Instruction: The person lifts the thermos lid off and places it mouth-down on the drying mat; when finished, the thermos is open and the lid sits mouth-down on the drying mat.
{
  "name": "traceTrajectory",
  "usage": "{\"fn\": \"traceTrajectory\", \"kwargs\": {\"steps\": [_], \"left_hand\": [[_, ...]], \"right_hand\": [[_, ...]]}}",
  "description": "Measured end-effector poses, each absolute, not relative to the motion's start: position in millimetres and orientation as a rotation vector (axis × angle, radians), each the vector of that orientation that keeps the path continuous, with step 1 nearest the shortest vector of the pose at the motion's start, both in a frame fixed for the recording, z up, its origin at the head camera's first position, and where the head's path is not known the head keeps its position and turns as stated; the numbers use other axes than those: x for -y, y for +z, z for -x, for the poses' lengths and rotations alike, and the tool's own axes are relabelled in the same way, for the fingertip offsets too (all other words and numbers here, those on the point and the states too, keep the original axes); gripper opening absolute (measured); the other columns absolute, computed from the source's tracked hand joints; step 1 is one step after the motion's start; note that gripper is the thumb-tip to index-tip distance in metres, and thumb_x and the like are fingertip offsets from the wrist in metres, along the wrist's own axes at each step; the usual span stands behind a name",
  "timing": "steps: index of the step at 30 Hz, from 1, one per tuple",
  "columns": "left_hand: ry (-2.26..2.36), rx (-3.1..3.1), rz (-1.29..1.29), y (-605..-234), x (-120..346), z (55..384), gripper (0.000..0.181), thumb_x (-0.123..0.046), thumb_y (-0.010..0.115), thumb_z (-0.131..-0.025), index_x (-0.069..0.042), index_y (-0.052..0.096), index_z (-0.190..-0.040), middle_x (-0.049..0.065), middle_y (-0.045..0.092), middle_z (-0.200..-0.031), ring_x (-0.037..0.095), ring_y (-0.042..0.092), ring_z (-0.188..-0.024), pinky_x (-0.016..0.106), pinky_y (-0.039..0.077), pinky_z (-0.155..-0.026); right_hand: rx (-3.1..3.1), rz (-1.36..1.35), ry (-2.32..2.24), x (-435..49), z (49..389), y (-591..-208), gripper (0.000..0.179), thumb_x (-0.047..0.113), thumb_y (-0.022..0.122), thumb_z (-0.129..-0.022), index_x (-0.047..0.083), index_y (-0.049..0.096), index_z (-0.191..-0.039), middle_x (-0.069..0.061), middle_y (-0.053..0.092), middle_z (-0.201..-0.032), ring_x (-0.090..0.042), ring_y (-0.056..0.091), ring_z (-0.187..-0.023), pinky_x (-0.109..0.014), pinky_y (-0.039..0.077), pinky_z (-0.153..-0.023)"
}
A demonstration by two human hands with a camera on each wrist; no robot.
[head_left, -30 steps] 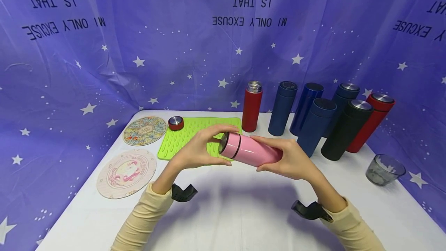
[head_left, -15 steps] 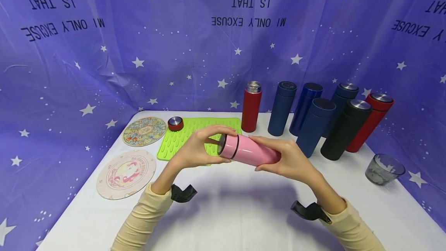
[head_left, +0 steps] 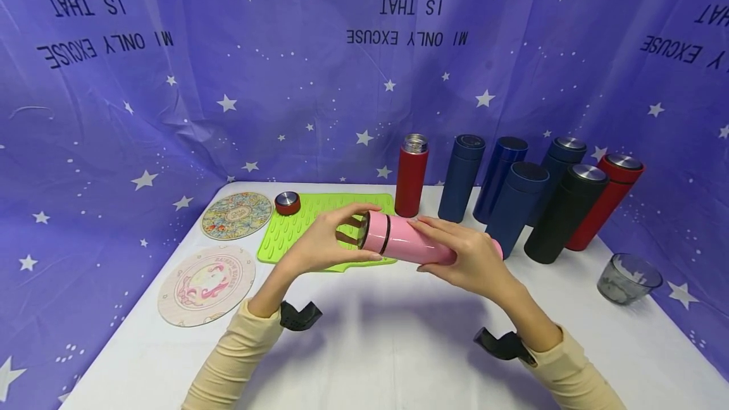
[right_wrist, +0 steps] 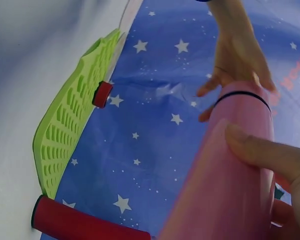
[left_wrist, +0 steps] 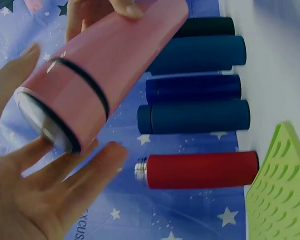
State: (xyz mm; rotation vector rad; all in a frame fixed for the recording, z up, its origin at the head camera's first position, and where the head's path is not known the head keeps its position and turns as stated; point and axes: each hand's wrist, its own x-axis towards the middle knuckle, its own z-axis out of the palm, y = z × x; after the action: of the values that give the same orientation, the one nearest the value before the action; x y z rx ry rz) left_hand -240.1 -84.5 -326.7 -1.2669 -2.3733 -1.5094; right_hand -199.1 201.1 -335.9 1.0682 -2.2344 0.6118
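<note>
A glossy pink thermos (head_left: 412, 239) is held aloft over the table, almost level, its lid end pointing left. My right hand (head_left: 469, 258) grips its body, and the base pokes out behind that hand. Around the lid (head_left: 373, 233), ringed by a black seam and topped in silver, my left hand (head_left: 319, 239) is spread. In the left wrist view the left thumb (left_wrist: 20, 70) lies near one side of the lid, while the fingers (left_wrist: 90, 175) extend past the other side, fairly straight, with a gap.
Behind stands an open red thermos (head_left: 411, 176); its likely red cap (head_left: 287, 203) sits by a green mat (head_left: 285, 239). Several blue, black and red thermoses (head_left: 564, 214) stand at right, near a glass bowl (head_left: 626, 280). Two round mats (head_left: 236, 215) lie at left.
The thermos has turned slightly more level, and its base now shows behind my right hand. My left fingers have loosened and spread apart around the lid.
</note>
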Motion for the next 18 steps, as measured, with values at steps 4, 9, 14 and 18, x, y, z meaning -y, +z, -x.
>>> {"fn": "traceTrajectory", "kwargs": {"steps": [4, 9, 14, 18], "left_hand": [[-1.410, 2.361, 1.411, -326.6, 85.9, 242.1, 0.087, -0.024, 0.090, -0.068, -0.020, 0.046, -0.143, -0.006, 0.053, -0.135, 0.015, 0.057, -0.112, 0.031, 0.055, -0.085], [-1.333, 2.223, 1.598, -328.0, 83.6, 245.0, 0.083, -0.008, 0.087, -0.070, -0.010, 0.047, -0.142, 0.001, 0.049, -0.140, 0.017, 0.049, -0.123, 0.032, 0.052, -0.091], [-1.337, 2.142, 1.613, -325.7, 82.0, 241.2, 0.067, 0.003, 0.083, -0.071, -0.002, 0.055, -0.132, 0.011, 0.053, -0.136, 0.023, 0.048, -0.126, 0.035, 0.054, -0.087], [-1.412, 2.167, 1.535, -312.7, 81.6, 228.2, 0.064, 0.004, 0.083, -0.070, 0.004, 0.055, -0.127, 0.016, 0.058, -0.127, 0.027, 0.055, -0.114, 0.038, 0.056, -0.082]], "right_hand": [[2.320, -1.093, 0.784, -207.3, 202.1, -336.0, 0.077, 0.028, 0.092, -0.063, 0.019, 0.061, -0.133, 0.000, 0.065, -0.124, -0.019, 0.064, -0.104, -0.037, 0.056, -0.080], [2.405, -1.099, 0.938, -212.7, 204.7, -337.7, 0.074, 0.032, 0.090, -0.066, 0.019, 0.061, -0.133, 0.005, 0.065, -0.122, -0.014, 0.062, -0.099, -0.032, 0.055, -0.078], [2.417, -1.082, 0.950, -213.5, 204.0, -337.1, 0.075, 0.031, 0.091, -0.065, 0.021, 0.060, -0.133, 0.006, 0.065, -0.121, -0.012, 0.062, -0.098, -0.032, 0.054, -0.076], [2.353, -1.114, 0.852, -211.1, 203.5, -335.9, 0.077, 0.026, 0.092, -0.063, 0.021, 0.060, -0.133, 0.003, 0.065, -0.123, -0.017, 0.064, -0.103, -0.037, 0.055, -0.080]]}}
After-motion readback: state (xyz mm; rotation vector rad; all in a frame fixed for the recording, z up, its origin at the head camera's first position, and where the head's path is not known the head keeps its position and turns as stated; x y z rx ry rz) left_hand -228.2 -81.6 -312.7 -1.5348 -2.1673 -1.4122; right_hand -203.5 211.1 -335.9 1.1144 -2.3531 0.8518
